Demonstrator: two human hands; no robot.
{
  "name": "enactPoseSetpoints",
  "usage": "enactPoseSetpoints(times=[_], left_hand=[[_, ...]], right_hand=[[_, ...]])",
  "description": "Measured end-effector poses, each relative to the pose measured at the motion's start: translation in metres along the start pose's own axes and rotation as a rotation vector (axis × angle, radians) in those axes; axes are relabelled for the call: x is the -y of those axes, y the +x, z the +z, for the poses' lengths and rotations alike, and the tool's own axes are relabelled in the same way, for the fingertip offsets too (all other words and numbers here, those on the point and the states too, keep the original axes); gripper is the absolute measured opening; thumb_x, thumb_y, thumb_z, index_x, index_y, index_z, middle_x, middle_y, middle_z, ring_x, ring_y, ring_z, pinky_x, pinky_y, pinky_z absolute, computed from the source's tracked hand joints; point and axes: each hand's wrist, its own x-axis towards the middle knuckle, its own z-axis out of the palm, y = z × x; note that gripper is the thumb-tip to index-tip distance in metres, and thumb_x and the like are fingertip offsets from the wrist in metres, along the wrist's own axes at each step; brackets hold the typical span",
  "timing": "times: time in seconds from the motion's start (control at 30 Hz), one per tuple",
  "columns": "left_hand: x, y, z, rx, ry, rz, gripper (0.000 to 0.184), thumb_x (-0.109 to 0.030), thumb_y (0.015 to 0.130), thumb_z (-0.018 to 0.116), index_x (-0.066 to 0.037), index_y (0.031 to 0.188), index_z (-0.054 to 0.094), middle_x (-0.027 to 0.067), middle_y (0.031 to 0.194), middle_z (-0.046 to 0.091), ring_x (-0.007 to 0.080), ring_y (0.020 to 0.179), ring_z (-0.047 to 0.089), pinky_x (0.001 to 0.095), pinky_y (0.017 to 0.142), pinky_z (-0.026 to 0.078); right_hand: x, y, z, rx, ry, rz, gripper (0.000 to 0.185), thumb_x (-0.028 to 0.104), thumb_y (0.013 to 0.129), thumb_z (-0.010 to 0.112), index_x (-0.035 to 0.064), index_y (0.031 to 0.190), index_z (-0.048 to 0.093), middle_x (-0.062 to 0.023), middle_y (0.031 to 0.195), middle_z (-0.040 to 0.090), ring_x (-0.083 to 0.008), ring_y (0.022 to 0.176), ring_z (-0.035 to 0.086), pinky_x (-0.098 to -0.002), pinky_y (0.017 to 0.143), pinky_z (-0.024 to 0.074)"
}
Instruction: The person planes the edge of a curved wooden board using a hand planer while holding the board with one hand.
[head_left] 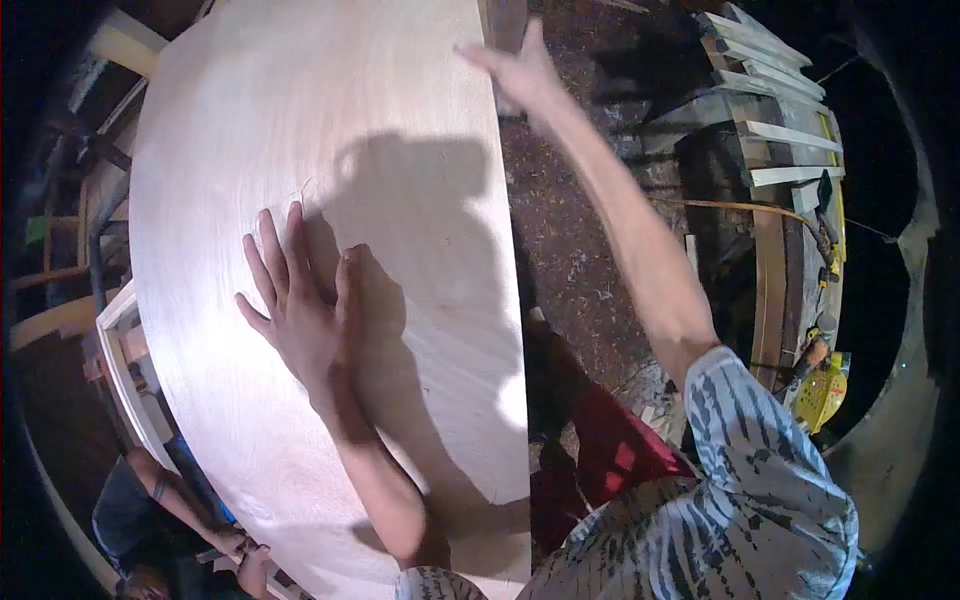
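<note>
A large pale plywood sheet [230, 130] fills the middle of the head view, its right edge running from top to bottom. My left hand [300, 310] lies on its face with the fingers spread, and shadows fall across the wood beside it. At the upper right edge of the sheet is my right hand [520, 75], slightly blurred. Its thumb and a finger stretch apart, one reaching over the edge onto the face. Whether its remaining fingers touch the underside is hidden.
A co-worker [160, 510] is at the lower left by a white frame [135, 400]. On the right, several wooden strips [790, 130] lie on a bench near an orange cord [740, 205] and a yellow tool [820, 398]. Debris covers the brown floor [590, 270].
</note>
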Motion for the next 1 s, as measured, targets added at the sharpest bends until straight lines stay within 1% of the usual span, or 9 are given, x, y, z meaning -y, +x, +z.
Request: enactPoseSetpoints(times=[0.07,0.23,0.4,0.43,0.5,0.67,0.8,0.87,1.0], left_hand=[[-0.008,-0.013,-0.011,0.000,0.010,-0.010,0.071,-0.062,0.095,0.055,-0.033,0.158,0.040,0.0004,0.169,0.028,0.0277,0.158,0.018,0.0713,0.120,0.009],[0.002,0.005,0.000,-0.064,0.035,-0.011,0.070,-0.059,0.095,0.056,-0.033,0.158,0.040,0.0002,0.169,0.029,0.0280,0.158,0.018,0.0707,0.120,0.010],[-0.001,0.003,-0.004,-0.058,-0.007,-0.007,0.070,-0.060,0.095,0.056,-0.032,0.158,0.040,0.0013,0.169,0.029,0.0283,0.158,0.018,0.0705,0.121,0.010],[0.001,0.003,-0.003,-0.038,0.012,0.002,0.071,-0.060,0.095,0.056,-0.032,0.158,0.040,0.0015,0.169,0.028,0.0282,0.158,0.018,0.0704,0.120,0.011],[0.002,0.008,-0.006,-0.034,0.035,0.025,0.071,-0.060,0.095,0.056,-0.031,0.158,0.040,0.0018,0.169,0.028,0.0282,0.158,0.018,0.0703,0.120,0.011],[-0.001,0.009,-0.015,0.032,0.027,0.003,0.076,-0.058,0.092,0.060,-0.021,0.157,0.044,0.0055,0.169,0.028,0.0326,0.158,0.018,0.0701,0.120,0.010],[-0.011,0.012,-0.019,0.105,0.007,-0.032,0.075,-0.058,0.094,0.055,-0.012,0.154,0.047,0.0056,0.169,0.029,0.0325,0.158,0.017,0.0667,0.122,0.005],[-0.011,0.018,-0.016,0.101,0.002,-0.031,0.073,-0.061,0.098,0.046,-0.014,0.154,0.047,0.0102,0.168,0.031,0.0357,0.158,0.018,0.0670,0.121,0.004],[-0.016,0.022,-0.021,0.117,-0.014,-0.050,0.072,-0.059,0.098,0.047,-0.015,0.155,0.045,0.0112,0.168,0.030,0.0371,0.158,0.018,0.0690,0.120,0.004]], right_hand=[[0.003,-0.007,-0.007,0.018,-0.045,0.160,0.129,0.052,0.083,0.081,-0.0080,0.159,-0.004,-0.0365,0.158,0.030,-0.0403,0.143,0.043,-0.0457,0.118,0.0400],[0.053,-0.247,0.013,0.153,-0.107,0.393,0.115,0.010,0.086,0.078,-0.0110,0.157,-0.010,-0.0320,0.157,0.033,-0.0360,0.147,0.037,-0.0476,0.122,0.0315],[0.058,-0.509,0.008,0.274,-0.461,0.002,0.113,0.041,0.092,0.076,-0.0108,0.156,0.000,-0.0338,0.151,0.039,-0.0370,0.143,0.042,-0.0479,0.115,0.0370],[0.071,-0.498,0.007,0.258,-0.578,-0.159,0.111,0.040,0.092,0.076,-0.0103,0.156,0.001,-0.0331,0.150,0.040,-0.0368,0.142,0.043,-0.0477,0.114,0.0383],[0.075,-0.448,0.025,0.074,0.193,0.351,0.104,0.029,0.094,0.077,-0.0057,0.157,0.002,-0.0284,0.148,0.044,-0.0322,0.138,0.047,-0.0452,0.111,0.0417],[0.028,-0.164,0.017,0.074,0.027,0.290,0.090,0.013,0.092,0.078,-0.0015,0.154,0.014,-0.0203,0.141,0.049,-0.0281,0.131,0.049,-0.0445,0.111,0.0420],[0.008,0.081,0.000,0.057,0.320,0.388,0.119,0.031,0.083,0.086,0.0005,0.162,0.002,-0.0253,0.152,0.044,-0.0298,0.134,0.052,-0.0435,0.109,0.0473],[-0.003,0.172,-0.007,-0.042,0.090,0.291,0.121,0.039,0.080,0.087,0.0001,0.161,0.006,-0.0268,0.150,0.046,-0.0320,0.131,0.055,-0.0451,0.106,0.0495],[-0.008,0.234,-0.020,0.016,0.036,0.157,0.128,0.043,0.080,0.086,0.0002,0.162,-0.003,-0.0293,0.151,0.045,-0.0339,0.130,0.057,-0.0460,0.105,0.0508]])
